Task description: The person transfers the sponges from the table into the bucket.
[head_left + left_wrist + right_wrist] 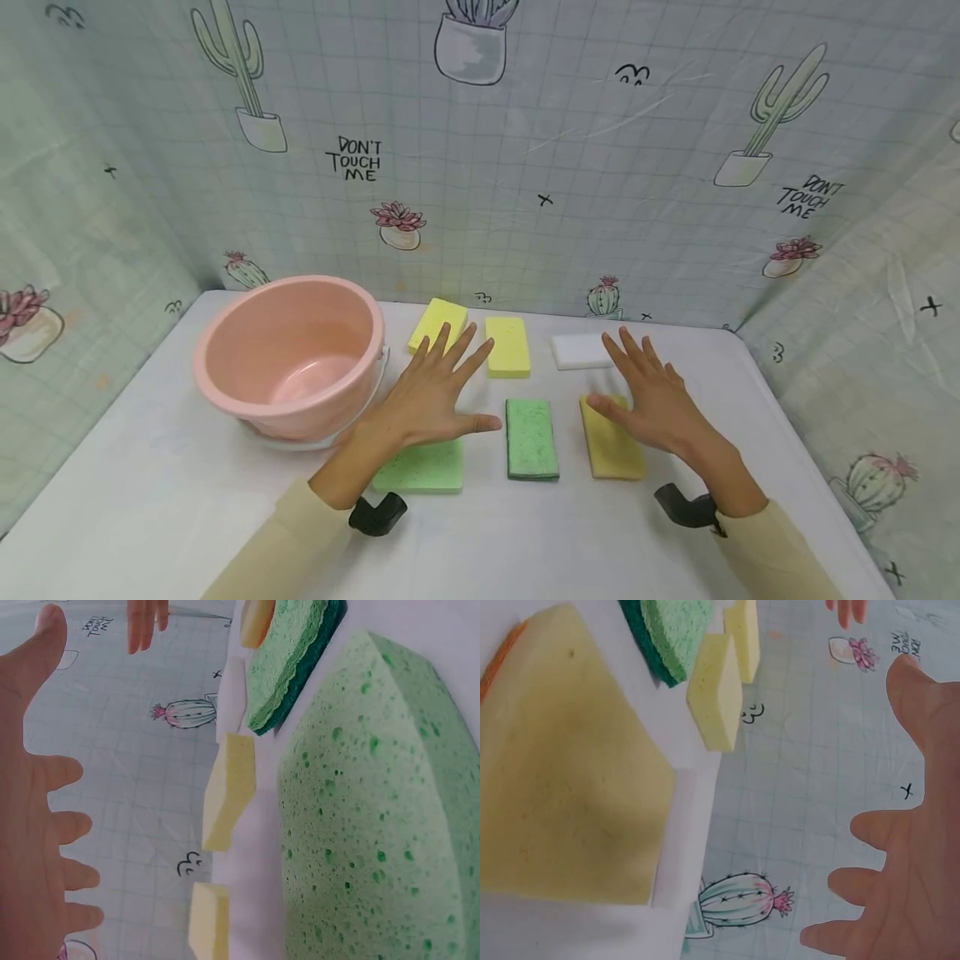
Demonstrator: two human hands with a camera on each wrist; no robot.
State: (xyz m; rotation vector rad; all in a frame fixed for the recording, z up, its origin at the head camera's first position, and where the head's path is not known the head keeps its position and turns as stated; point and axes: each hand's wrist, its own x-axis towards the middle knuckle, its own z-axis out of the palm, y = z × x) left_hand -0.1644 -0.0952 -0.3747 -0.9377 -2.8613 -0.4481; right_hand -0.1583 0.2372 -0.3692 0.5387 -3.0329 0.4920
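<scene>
Both hands hover above the table with fingers spread and nothing held. My left hand [431, 400] is beside the bucket, over a light green sponge [427, 468]. My right hand [660, 408] is above a mustard-yellow sponge [617, 446] and overlaps a white sponge [577, 352] in the head view. Between the hands lies a green sponge [531, 433] with a darker green underside, seen also in the left wrist view. Farther back lie two yellow sponges, a tilted one [435, 321] partly behind my left fingers and a straighter one [508, 346].
A pink bucket [352, 400] with a pale handle stands at the left of the white table [150, 492]. Behind the table hangs a cactus-printed cloth [480, 200], which also closes off both sides. A black wrist strap piece [378, 514] shows below the left hand.
</scene>
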